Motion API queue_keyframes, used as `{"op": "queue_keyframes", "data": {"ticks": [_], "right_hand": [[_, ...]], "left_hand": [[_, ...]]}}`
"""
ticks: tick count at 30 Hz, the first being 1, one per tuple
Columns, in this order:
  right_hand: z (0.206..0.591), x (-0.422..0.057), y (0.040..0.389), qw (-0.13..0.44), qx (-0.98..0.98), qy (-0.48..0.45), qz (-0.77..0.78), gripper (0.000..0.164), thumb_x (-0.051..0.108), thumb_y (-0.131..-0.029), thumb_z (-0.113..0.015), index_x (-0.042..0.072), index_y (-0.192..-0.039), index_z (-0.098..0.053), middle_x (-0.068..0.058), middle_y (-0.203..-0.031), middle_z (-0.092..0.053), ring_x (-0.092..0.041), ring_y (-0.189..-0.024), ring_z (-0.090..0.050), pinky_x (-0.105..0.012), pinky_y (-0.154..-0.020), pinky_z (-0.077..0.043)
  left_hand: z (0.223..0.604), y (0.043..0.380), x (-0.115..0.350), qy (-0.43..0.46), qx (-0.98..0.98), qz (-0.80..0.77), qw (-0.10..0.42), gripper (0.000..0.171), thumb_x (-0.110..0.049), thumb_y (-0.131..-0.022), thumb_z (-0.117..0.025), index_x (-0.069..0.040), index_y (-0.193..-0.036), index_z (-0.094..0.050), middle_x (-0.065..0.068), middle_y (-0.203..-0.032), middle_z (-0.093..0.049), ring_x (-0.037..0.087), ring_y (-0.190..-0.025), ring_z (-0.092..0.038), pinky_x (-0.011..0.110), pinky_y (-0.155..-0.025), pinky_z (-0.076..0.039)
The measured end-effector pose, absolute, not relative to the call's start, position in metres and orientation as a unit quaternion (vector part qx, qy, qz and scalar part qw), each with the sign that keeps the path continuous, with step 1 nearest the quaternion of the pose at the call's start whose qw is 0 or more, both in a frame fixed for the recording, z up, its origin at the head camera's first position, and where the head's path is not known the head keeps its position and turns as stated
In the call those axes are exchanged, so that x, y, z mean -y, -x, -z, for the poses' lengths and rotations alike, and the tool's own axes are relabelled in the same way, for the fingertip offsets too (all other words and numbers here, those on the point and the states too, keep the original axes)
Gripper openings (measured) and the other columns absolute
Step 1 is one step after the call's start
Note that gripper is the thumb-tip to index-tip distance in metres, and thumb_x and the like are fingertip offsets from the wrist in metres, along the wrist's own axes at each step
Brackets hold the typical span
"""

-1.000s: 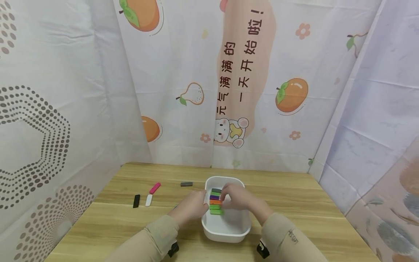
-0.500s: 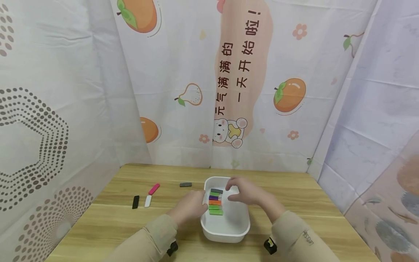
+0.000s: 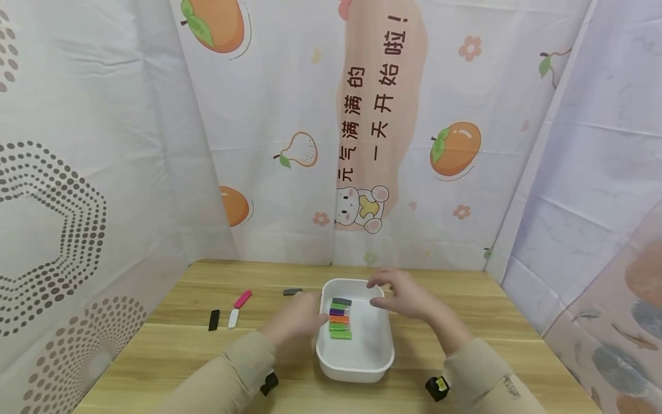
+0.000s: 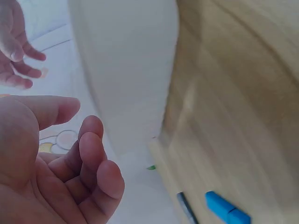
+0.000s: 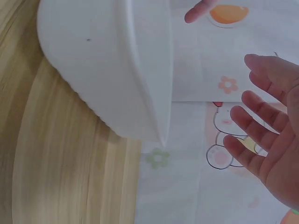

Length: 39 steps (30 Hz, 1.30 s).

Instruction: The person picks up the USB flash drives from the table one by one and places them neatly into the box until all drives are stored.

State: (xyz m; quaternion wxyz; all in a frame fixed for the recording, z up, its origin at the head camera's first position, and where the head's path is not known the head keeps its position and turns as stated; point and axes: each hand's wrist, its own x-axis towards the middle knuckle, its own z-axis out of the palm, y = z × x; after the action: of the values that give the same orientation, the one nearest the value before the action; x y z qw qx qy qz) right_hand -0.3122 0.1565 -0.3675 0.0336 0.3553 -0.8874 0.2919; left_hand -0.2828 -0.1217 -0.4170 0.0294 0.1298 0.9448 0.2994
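Note:
A white plastic box [image 3: 355,375] stands on the table with a row of small, flat, capped sticks along its left side: grey [image 3: 342,301], purple [image 3: 337,311], orange [image 3: 339,319] and green [image 3: 341,335] among them. My left hand [image 3: 295,317] hovers by the box's left rim, fingers loosely bent and holding nothing. Over the far right rim is my right hand [image 3: 405,294], its fingers spread and relaxed, with nothing in it. A blue capped stick [image 4: 226,207] lies on the table in the left wrist view, mostly hidden by my left arm in the head view.
Loose on the table's left part lie a pink stick [image 3: 243,299], a white stick [image 3: 234,318] and a black stick [image 3: 214,319]. Left of the box's far end is another grey stick [image 3: 292,291]. Printed curtains [image 3: 279,230] border the wooden table [image 3: 465,322].
My right hand has left the row of sticks inside the box, rising and moving right to the far rim. The left hand has shifted slightly left and its fingers have loosened.

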Motion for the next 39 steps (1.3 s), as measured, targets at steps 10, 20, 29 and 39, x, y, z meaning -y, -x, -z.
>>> {"op": "queue_keyframes", "data": {"ticks": [10, 20, 29, 39], "right_hand": [[0.363, -0.174, 0.306, 0.074, 0.879, -0.316, -0.350, 0.022, 0.021, -0.089, -0.080, 0.017, -0.110, -0.075, -0.002, -0.123, -0.066, -0.028, -0.113, -0.061, -0.051, -0.088, -0.055], [0.382, -0.184, 0.302, 0.060, 0.858, -0.223, -0.459, 0.038, 0.023, -0.089, -0.080, 0.012, -0.124, -0.070, -0.008, -0.122, -0.067, -0.026, -0.103, -0.067, -0.038, -0.075, -0.059], [0.402, -0.191, 0.303, -0.012, 0.802, -0.138, -0.581, 0.044, 0.015, -0.094, -0.074, 0.000, -0.133, -0.061, -0.021, -0.121, -0.060, -0.035, -0.106, -0.064, -0.052, -0.073, -0.060], [0.425, -0.190, 0.304, -0.059, 0.770, -0.073, -0.632, 0.049, 0.014, -0.096, -0.070, -0.007, -0.137, -0.053, -0.019, -0.117, -0.060, -0.039, -0.106, -0.062, -0.058, -0.076, -0.058]], "left_hand": [[0.387, 0.282, 0.128, -0.114, -0.948, -0.295, 0.020, 0.062, -0.031, -0.095, -0.069, 0.000, -0.145, -0.052, 0.002, -0.083, -0.063, 0.016, -0.068, -0.059, 0.032, -0.056, -0.051], [0.367, 0.277, 0.137, -0.106, -0.953, -0.281, -0.038, 0.062, -0.036, -0.093, -0.072, -0.007, -0.145, -0.054, 0.013, -0.126, -0.065, 0.027, -0.108, -0.064, 0.047, -0.088, -0.056], [0.359, 0.276, 0.149, -0.097, -0.954, -0.275, -0.069, 0.066, -0.039, -0.092, -0.074, -0.012, -0.148, -0.051, 0.010, -0.132, -0.062, 0.031, -0.117, -0.061, 0.052, -0.094, -0.053], [0.364, 0.279, 0.162, -0.108, -0.955, -0.261, -0.092, 0.065, -0.039, -0.091, -0.074, -0.013, -0.147, -0.053, 0.011, -0.135, -0.060, 0.029, -0.113, -0.063, 0.051, -0.093, -0.053]]}}
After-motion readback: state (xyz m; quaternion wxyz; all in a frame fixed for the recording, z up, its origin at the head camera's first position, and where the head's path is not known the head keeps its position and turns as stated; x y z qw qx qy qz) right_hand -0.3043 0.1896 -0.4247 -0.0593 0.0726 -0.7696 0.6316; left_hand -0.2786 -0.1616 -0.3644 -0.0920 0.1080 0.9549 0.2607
